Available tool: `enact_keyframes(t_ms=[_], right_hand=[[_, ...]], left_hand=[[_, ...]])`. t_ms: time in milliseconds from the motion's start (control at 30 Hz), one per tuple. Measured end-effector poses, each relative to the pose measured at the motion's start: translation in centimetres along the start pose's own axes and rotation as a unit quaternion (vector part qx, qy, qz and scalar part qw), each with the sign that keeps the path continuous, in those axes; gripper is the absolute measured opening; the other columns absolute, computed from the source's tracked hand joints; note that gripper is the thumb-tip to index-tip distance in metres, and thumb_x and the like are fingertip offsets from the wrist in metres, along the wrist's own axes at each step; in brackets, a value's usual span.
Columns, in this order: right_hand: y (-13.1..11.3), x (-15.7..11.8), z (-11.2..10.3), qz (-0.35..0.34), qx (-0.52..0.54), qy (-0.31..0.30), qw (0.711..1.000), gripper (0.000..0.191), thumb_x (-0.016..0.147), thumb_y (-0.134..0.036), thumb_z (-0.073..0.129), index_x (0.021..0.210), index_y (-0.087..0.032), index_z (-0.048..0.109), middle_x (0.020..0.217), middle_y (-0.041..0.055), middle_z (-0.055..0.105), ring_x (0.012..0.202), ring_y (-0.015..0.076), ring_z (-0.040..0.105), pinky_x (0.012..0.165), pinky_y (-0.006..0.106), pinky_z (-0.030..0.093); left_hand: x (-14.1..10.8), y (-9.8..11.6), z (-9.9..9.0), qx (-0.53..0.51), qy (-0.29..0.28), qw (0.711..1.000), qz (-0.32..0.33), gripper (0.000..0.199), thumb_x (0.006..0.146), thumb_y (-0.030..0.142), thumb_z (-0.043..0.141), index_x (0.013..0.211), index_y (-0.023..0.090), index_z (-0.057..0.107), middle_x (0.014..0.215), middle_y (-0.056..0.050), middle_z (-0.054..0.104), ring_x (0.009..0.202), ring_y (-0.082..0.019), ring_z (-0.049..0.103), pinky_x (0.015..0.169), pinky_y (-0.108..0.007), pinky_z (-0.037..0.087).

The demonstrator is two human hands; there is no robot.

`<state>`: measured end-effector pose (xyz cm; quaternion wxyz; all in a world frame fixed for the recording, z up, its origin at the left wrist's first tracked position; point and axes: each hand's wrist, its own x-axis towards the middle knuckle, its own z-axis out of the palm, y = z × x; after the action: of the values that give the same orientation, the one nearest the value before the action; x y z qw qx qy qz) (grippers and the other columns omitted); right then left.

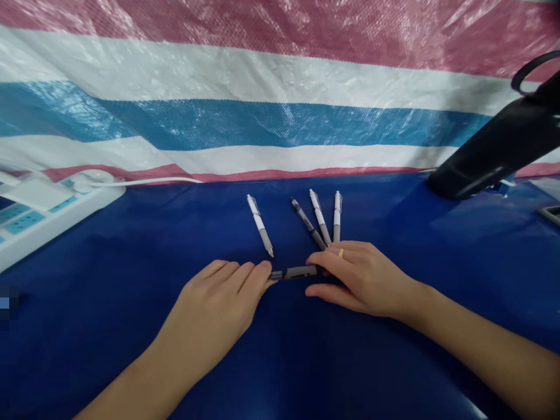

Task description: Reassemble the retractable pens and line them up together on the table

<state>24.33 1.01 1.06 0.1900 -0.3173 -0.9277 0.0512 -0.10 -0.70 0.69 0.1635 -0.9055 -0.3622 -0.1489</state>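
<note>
My left hand (223, 309) is closed round the left end of a dark grey pen (300, 272), which lies level across the middle. At the pen's other end is my right hand (361, 277), wearing a gold ring. Its forefinger touches the pen, while the thumb stands apart below it; the curled fingers hide the pen's tip. Just beyond the right fingers lie a dark pen (307, 221) and two white pens with grey grips, one slanted (319, 213) and one nearly upright in view (337, 213). Another white pen (259, 224) rests separately beyond my left hand.
A white power strip (83, 213) with a plug and cable sits at the left on the blue tabletop (280, 361). A black bottle (485, 149) stands at the back right. Behind hangs a striped plastic sheet (262, 122). A dark object (552, 214) shows at the right edge.
</note>
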Motion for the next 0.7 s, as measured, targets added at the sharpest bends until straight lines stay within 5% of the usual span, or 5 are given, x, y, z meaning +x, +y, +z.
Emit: enact_keyframes(t_ms=[700], right_hand=[[-0.06, -0.15, 0.01, -0.035, -0.011, -0.009, 0.999, 0.034, 0.094, -0.033, 0.035, 0.071, -0.015, 0.053, 0.058, 0.0004, 0.048, 0.055, 0.0116, 0.042, 0.057, 0.025, 0.032]], left_hand=[[0.11, -0.04, 0.22, -0.023, -0.009, 1.000, -0.003, 0.021, 0.090, 0.023, 0.044, 0.104, 0.017, 0.059, 0.075, -0.003, 0.063, 0.068, -0.017, 0.059, 0.070, -0.034, 0.047]])
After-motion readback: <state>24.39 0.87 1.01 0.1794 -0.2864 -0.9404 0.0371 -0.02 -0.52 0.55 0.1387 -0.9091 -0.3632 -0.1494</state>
